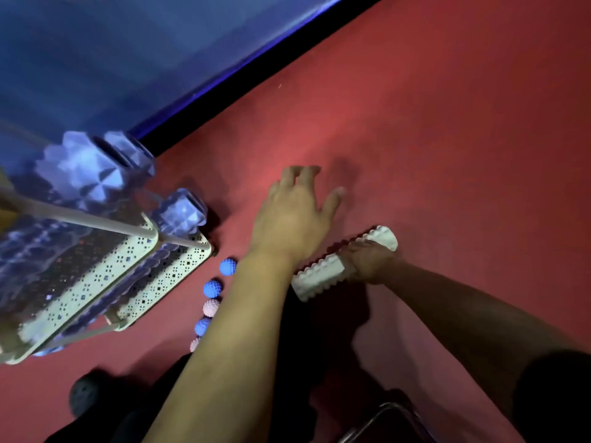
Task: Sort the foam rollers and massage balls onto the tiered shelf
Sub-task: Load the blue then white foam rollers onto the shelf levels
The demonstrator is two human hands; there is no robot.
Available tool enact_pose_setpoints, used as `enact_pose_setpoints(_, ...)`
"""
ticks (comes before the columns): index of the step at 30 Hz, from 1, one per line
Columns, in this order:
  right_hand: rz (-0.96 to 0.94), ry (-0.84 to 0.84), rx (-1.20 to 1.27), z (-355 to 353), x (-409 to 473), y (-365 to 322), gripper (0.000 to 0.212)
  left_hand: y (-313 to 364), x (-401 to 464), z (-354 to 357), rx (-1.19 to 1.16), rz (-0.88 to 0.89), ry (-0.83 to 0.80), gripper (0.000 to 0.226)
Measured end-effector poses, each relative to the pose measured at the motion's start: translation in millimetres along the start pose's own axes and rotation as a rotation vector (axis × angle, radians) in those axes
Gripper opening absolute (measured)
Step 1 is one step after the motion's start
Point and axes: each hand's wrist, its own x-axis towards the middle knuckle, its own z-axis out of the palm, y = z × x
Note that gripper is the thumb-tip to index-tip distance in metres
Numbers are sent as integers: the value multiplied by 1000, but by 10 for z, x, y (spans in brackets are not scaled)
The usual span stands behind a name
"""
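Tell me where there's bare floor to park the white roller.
Bare red floor lies beyond the left hand, up to the dark wall strip. Crowded: the line of spiky balls beside the tiered shelf. The right hand grips the white roller.

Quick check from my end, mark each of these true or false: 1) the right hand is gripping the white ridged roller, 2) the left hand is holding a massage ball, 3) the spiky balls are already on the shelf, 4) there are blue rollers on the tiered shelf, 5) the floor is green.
1) The right hand grips the white ridged roller. True.
2) The left hand holds a massage ball. False: its fingers are spread above the red floor and hold nothing.
3) The spiky balls are on the shelf. False: the blue spiky balls and pink spiky balls lie in a row on the floor beside it.
4) Blue rollers sit on the tiered shelf. True.
5) The floor is green. False: it is red.
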Motion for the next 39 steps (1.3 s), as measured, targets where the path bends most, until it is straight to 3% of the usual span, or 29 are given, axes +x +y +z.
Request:
enact_pose_setpoints(10, 78, -11, -115, 387, 492, -42, 92, 57, 138, -100, 36, 0, -4, 60)
enact_pose_setpoints(14, 99, 139, -85, 420, 438, -57, 101, 23, 71, -145, 38, -5, -14, 61)
enact_pose_setpoints(18, 270, 340, 94, 336, 189, -167, 94, 10, 3, -207, 30, -7, 3, 62)
enact_pose_setpoints(21, 474, 518, 506, 98, -122, -460, 83, 22, -100, -327, -52, -26, 85, 59)
enact_pose_setpoints(23, 502, 625, 828, -169, -378, -700, 70, 23, -237, -464, -126, -69, 176, 57)
enact_pose_setpoints(26, 418, 772, 1222, -701, -718, -1018, 47, 58, -508, -755, -346, -133, 295, 54)
enact_pose_setpoints(29, 266, 833, 1444, -1353, -1035, -1375, 35, 109, -849, -1110, -431, -153, 336, 55)
enact_pose_setpoints(33, -9, 906, 1616, -2137, -1422, -1968, 38, 126, -1383, -1644, -483, -192, 418, 55)
enact_pose_setpoints(37, -265, 856, 1745, -2679, -1775, -2694, 51, 26, -1994, -2147, -602, -216, 566, 81)
enact_pose_setpoints(39, -374, 793, 1837, -2872, -1990, -3066, 50, -2, -2343, -2379, -624, -203, 661, 78)
